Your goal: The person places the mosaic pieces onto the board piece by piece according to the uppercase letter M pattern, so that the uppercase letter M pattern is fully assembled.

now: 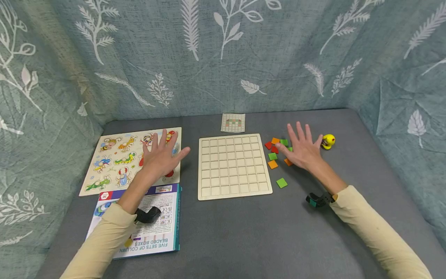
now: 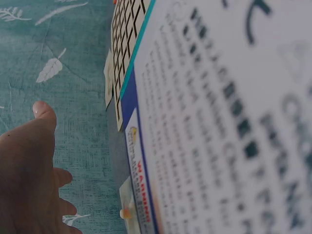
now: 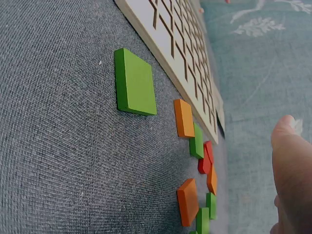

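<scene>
Wooden grid board [image 1: 234,167] bare, square tiles [image 1: 273,164] loose at three o'clock

You have the board lying flat on the grey tabletop [image 1: 230,236], straight ahead of you; take it as the centre of the dial. No tile sits in any of its cells, so the work there looks to be at its very start, with every cell left unfilled.

Green, orange and red tiles cluster between two and four o'clock, one green tile [image 1: 282,183] lying apart, nearest you. Your right hand [image 1: 303,151] hides part of that cluster, so you cannot get a full count. At twelve o'clock, just beyond the board's far edge, a grid card [image 1: 233,123] shows a pattern of coloured squares; none of it appears on the board.

Your grip is empty on both sides. Your right hand is spread wide over the tiles, pinching none. Your left hand [image 1: 160,157] is spread just as wide at nine o'clock, over the insect puzzle board [image 1: 113,166]. A beaded-box carton [image 1: 156,199] lies at eight o'clock.
</scene>
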### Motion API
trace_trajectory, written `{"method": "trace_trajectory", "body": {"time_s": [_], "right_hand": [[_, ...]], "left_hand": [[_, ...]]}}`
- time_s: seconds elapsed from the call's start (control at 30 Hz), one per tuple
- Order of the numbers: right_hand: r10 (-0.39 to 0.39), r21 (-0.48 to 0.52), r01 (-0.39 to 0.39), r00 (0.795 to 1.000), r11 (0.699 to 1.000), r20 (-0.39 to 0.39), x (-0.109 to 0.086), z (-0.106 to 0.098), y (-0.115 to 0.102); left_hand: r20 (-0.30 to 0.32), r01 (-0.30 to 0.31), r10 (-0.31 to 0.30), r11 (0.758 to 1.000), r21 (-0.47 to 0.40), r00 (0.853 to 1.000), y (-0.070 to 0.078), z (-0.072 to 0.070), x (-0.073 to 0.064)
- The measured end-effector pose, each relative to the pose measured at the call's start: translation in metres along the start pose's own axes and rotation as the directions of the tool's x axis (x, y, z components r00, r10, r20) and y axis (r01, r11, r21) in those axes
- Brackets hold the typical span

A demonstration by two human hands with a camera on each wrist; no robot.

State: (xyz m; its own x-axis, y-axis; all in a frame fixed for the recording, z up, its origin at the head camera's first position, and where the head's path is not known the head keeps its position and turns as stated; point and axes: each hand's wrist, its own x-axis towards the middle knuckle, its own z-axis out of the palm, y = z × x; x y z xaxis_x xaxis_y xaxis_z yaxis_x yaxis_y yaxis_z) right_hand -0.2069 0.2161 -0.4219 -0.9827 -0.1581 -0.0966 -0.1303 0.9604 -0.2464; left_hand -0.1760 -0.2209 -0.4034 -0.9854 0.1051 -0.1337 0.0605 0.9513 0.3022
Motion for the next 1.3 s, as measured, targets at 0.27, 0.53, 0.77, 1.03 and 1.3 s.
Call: {"method": "trace_trajectory", "body": {"time_s": [0.27,0.53,0.77,1.03,1.3], "right_hand": [[-0.017,-0.007,0.017,1.000,1.000,-0.021,0.001,-0.001,-0.001],[-0.028,-0.005,0.027,0.999,1.000,-0.039,0.000,-0.005,-0.003],[-0.022,0.021,0.022,0.999,1.000,-0.032,-0.002,-0.003,-0.001],[-0.032,0.019,0.032,0.999,0.999,-0.036,-0.004,-0.001,0.001],[-0.028,0.038,0.029,0.999,0.999,-0.037,-0.003,0.001,0.001]], "left_hand": [[-0.006,-0.006,0.006,1.000,-0.003,1.000,0.002,0.001,0.001],[0.004,-0.002,0.002,1.000,0.018,1.000,0.008,-0.003,0.002],[0.013,-0.006,0.006,1.000,0.006,1.000,0.012,-0.001,0.001],[0.012,-0.029,0.030,0.997,-0.068,0.999,0.018,0.007,0.005],[0.004,-0.074,0.075,0.986,-0.151,0.997,0.029,0.013,0.008]]}}
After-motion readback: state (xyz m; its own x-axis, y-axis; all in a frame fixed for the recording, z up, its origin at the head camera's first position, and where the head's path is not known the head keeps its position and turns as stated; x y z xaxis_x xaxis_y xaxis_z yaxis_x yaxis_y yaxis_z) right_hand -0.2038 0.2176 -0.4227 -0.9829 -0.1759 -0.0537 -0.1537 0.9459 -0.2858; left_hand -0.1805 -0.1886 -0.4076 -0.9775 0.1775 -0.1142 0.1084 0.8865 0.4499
